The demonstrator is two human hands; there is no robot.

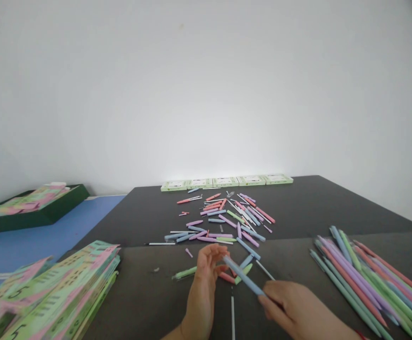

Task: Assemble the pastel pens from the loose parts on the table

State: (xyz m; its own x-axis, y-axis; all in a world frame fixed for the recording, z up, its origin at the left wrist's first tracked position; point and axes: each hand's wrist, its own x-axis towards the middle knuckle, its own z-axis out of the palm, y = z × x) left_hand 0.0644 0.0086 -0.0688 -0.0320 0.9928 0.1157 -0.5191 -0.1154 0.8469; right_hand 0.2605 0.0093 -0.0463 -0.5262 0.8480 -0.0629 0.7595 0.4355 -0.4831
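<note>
A long light-blue pen [244,276] slants between my two hands above the dark table. Its near end is gripped in the closed fingers of my right hand [294,304]. At the far end, the curled fingers and thumb of my left hand [206,276] close around the pen's tip; part of that end is hidden. Below and around the hands lie a green pen part with a clear cap [185,273], a red barrel piece [226,277], a green piece [244,273] and a white refill [233,314].
Loose pastel pen parts and refills [220,219] spread across the mid-table. Several long pens [365,278] are piled at right. Printed packets [60,288] stack at left, beside a dark green tray [64,208] of packets. Pale green boxes [227,182] line the back edge.
</note>
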